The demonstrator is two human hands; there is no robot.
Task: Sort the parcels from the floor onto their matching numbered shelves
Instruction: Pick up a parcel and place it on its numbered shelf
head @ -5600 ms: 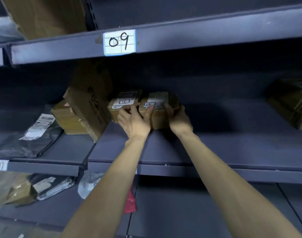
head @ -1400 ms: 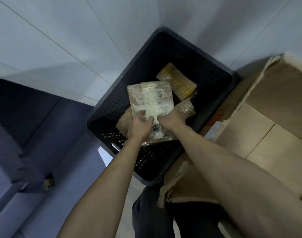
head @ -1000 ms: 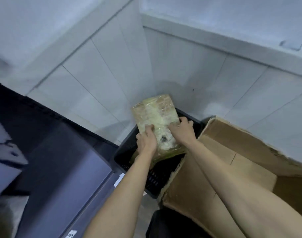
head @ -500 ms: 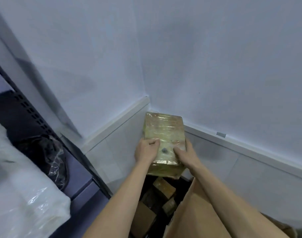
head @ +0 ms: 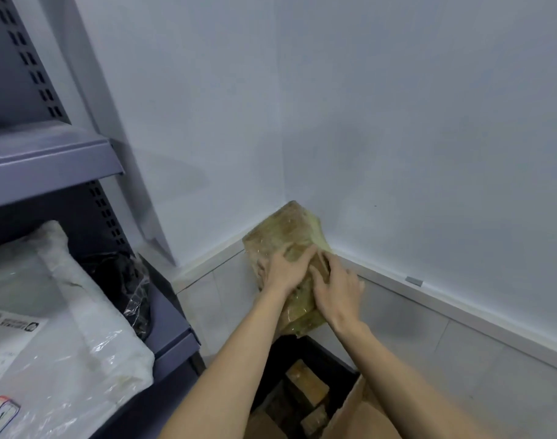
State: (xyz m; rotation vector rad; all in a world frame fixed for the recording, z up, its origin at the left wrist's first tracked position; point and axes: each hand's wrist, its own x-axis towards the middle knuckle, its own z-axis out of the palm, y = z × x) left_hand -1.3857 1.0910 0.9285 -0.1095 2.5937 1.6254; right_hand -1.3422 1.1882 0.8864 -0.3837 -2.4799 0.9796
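One tape-wrapped parcel is held up in mid-air at the centre of the view, just in front of the wall corner and above the dark crate at 6 o'clock. The left hand is laid on its near face with the fingers spread towards 1 o'clock and the thumb wrapped round the left edge; the right hand is cupped on the lower right side, its fingers curled onto the wrap, so the parcel is gripped by both hands. No number label is visible on the face turned to the camera, and the frame is blurred, so the matching shelf cannot be read. Risk, as judged: the glossy wrap looks slippery, and with the parcel tilted it could slide out of the palms and be dropped back into the crate, onto the parcels below. It could also be knocked against the wall corner or filed on the wrong shelf if the label is not found first. The count: two hands, one parcel held, at least three brown parcels seen in the crate, one cardboard flap at 5 o'clock. On the shelving unit at 9 o'clock, two shelf levels are seen, with one white plastic-wrapped package and one black bag on the lower level.
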